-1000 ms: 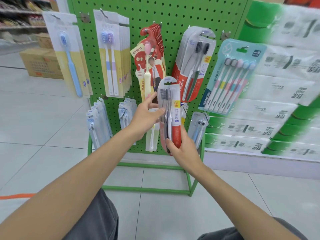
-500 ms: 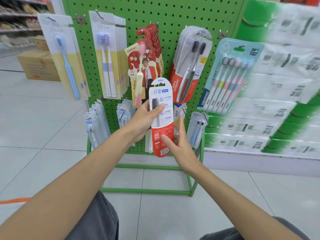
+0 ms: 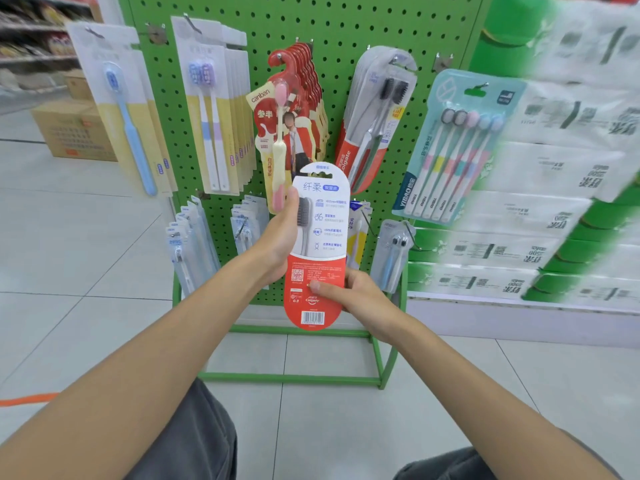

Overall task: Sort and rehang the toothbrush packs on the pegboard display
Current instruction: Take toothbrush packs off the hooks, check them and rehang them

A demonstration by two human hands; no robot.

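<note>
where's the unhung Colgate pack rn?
Head view, centre: Colgate pack held before the pegboard, left hand gripping its left edge, right hand pinching its red bottom, below the canban packs.

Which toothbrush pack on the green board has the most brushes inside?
The pale blue pack at the top right of the pegboard: five brushes side by side. Every other pack shows only one or two.

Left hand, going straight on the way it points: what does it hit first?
The left hand, gripping the white-and-red pack, points up toward the pegboard. It would most likely meet the hanging pack with the pink brush first; depth is unclear.
</note>
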